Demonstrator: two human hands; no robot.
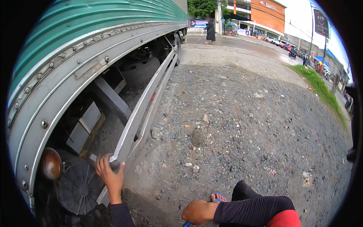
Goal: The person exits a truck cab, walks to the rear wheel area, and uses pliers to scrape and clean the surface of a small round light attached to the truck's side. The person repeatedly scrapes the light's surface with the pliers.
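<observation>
Fingers (100,166) of the person's left hand (113,180) are clamped over the near end of a long, silver-grey metal guard rail (140,111), the thumb (121,168) on its opposite side. Taking the head view as a clock, I see this grip between seven and eight, with the rail running from there up toward twelve. It flanks a truck body of corrugated green panels (94,20) above a riveted grey skirt (56,92). At six sits the right hand (198,212), back uppermost; its fingers are hidden from me, so I cannot tell whether they close on the small blue object (187,224) just below.

To hold the rail well, I would judge, the palm should rest on the flat face and the fingertips clear of the bare cut corner, which could scratch. A steady, moderate grip ought to do. The round amber lamp (51,163), near eight, looks fragile and is best left unbumped.

As for writing, a dark hanging signboard (321,23) at two carries pale lettering. Light characters cross the orange building (266,15) toward one, and a blue-and-white banner (198,23) at twelve is too small to read.
</observation>
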